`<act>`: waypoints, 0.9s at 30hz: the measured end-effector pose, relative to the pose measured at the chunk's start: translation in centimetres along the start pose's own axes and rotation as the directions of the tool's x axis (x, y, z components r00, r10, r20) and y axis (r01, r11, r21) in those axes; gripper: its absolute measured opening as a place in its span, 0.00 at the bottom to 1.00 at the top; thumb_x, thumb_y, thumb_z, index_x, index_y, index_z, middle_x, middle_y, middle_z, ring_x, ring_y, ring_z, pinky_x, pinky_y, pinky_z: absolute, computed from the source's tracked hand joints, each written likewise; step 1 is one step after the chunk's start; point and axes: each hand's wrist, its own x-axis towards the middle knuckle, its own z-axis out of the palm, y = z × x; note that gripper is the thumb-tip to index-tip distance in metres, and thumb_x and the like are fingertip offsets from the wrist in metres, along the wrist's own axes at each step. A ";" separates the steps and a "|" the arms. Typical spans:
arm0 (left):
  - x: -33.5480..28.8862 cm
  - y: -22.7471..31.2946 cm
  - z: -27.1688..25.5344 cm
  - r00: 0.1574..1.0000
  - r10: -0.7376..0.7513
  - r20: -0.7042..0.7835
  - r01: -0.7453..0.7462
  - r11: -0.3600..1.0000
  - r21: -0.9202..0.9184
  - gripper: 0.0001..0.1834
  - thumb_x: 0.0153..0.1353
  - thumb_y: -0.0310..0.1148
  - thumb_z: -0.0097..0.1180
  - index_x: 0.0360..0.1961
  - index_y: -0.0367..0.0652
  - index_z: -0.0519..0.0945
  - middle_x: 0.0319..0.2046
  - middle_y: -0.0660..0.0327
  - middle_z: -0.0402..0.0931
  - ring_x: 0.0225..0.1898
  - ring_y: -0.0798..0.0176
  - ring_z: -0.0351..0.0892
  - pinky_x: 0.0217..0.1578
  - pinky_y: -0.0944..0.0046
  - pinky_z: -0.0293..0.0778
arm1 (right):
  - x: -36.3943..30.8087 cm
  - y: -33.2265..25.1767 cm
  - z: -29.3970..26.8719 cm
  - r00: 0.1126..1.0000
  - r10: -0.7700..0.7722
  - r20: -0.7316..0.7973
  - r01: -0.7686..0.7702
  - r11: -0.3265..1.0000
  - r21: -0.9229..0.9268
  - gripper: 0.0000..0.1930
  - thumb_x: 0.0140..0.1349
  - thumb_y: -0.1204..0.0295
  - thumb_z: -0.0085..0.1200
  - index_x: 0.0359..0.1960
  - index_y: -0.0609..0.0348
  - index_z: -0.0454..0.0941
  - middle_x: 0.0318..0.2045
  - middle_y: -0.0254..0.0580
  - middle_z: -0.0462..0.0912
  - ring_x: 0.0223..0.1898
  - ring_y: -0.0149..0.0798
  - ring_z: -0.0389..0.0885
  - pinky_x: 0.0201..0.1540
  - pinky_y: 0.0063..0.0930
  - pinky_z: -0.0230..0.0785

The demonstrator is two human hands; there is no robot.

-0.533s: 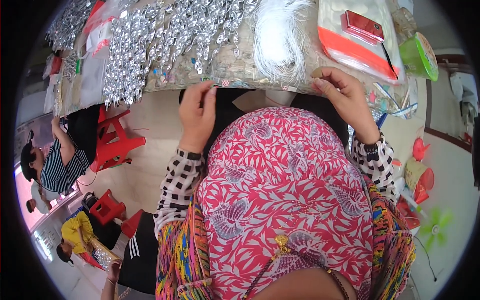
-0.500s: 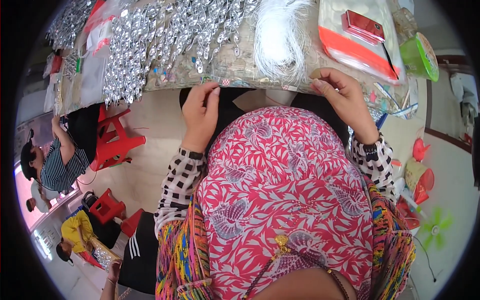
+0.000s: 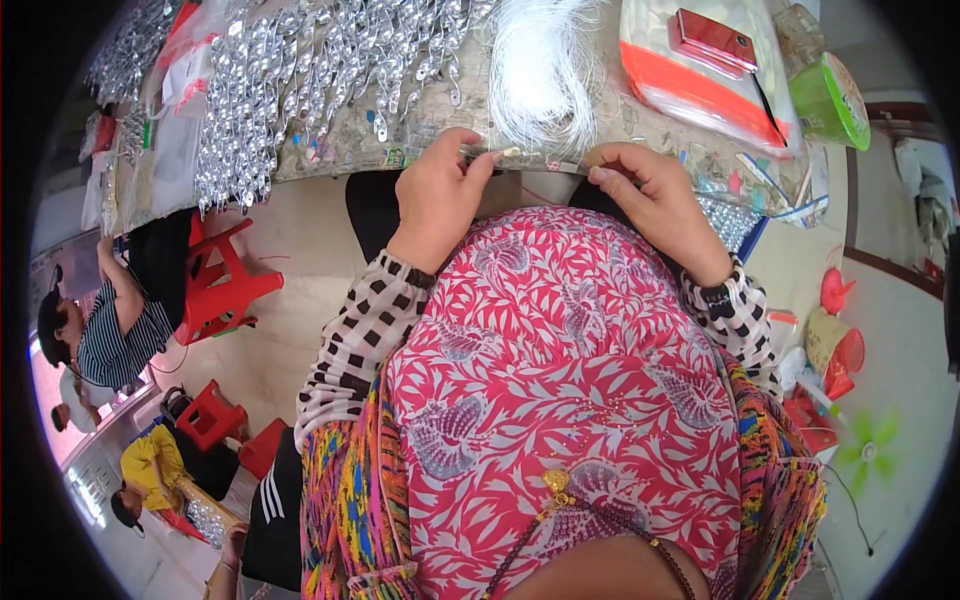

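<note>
At the near edge of the work table, my left hand has its fingers curled, thumb and forefinger drawn close together. My right hand is pinched closed a short way to the right. Whatever lies in either pinch is too fine or too hidden to name. Just beyond the gap between the hands lies a bundle of thin white threads, its loose ends reaching toward the table edge. Left of it, strings of silvery, shiny beads spread over the table, some hanging past the edge.
A red phone rests on a clear plastic bag with an orange band, beside a green tub. Red stools and other people are at the left. A green fan stands at the right.
My left hand has moved right and slightly forward along the table edge. The gap between my hands has narrowed. The whole view has shifted slightly.
</note>
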 end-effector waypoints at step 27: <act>-3.0 -0.2 -2.4 0.959 0.217 -0.185 -0.246 0.956 -0.157 0.04 0.62 0.29 0.54 0.35 0.40 0.76 0.30 0.54 0.76 0.30 0.52 0.78 0.31 0.60 0.71 | 5.6 -2.2 5.4 0.819 -0.574 0.007 0.572 0.814 -0.096 0.14 0.61 0.77 0.52 0.49 0.60 0.75 0.45 0.48 0.79 0.47 0.49 0.77 0.49 0.35 0.70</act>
